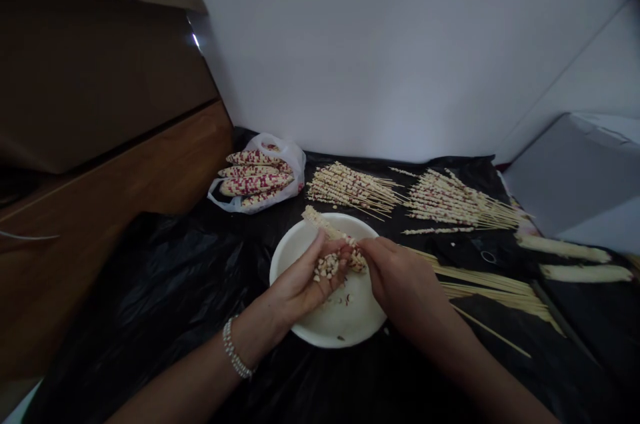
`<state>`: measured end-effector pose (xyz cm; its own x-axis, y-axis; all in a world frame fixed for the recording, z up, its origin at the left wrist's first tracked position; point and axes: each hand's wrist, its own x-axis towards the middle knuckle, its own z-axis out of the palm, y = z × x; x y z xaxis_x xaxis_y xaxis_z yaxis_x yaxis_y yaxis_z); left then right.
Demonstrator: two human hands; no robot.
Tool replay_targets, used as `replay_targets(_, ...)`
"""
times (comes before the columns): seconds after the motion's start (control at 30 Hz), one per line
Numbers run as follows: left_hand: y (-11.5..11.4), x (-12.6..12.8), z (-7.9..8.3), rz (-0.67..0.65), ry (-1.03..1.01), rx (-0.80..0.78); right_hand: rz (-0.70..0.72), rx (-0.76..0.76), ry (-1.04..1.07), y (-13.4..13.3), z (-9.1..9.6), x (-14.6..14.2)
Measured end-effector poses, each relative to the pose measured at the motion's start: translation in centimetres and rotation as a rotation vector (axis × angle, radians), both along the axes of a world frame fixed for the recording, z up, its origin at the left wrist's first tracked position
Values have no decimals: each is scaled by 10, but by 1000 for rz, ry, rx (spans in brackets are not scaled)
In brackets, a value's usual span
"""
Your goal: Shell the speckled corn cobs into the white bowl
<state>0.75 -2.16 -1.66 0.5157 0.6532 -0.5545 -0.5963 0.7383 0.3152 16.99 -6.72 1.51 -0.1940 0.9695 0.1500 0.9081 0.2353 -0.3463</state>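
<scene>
Over a white bowl (295,244), my left hand (305,281) is closed round a corn cob (320,221). Its far upper end looks stripped, while pale and dark red kernels remain on the nearer part. A heap of loose kernels (327,267) lies in my left palm. My right hand (400,277) is closed at the cob's near end, its thumb and fingers pressed against the kernels there. Its fingertips are partly hidden. A few loose kernels (349,299) lie in the bowl beneath.
Several red-and-white corn ears (257,183) sit in a plastic bag (295,164) at the back left. Two piles of kernel-threaded skewers (345,185) lie behind the bowl. Bare skewers (495,287) and two stripped cobs (585,273) are at right. Black plastic sheeting (185,284) covers the surface.
</scene>
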Motion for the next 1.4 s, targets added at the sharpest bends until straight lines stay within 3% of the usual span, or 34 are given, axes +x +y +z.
replay_targets(0.17,5,-6,2,3,-214,-5,41,80,186,-2,2,-1)
replay_targets(0.37,1,-5,5,-28,-261,46,185,3,340,-4,-4,-10)
replay_targets(0.73,-9,-2,3,-106,-232,82,161,86,169,-12,-17,-32)
replay_targets(0.93,-12,1,7,-141,-240,92,171,15,249,-6,-15,-27)
replay_targets(1.13,-14,1,1,-157,-255,79,148,29,129,-8,-18,-30)
replay_targets(1.3,-14,3,4,-127,-240,41,178,41,245,-4,-12,-21)
replay_targets(1.4,-14,3,1,-71,-113,21,110,95,290,2,-9,-10)
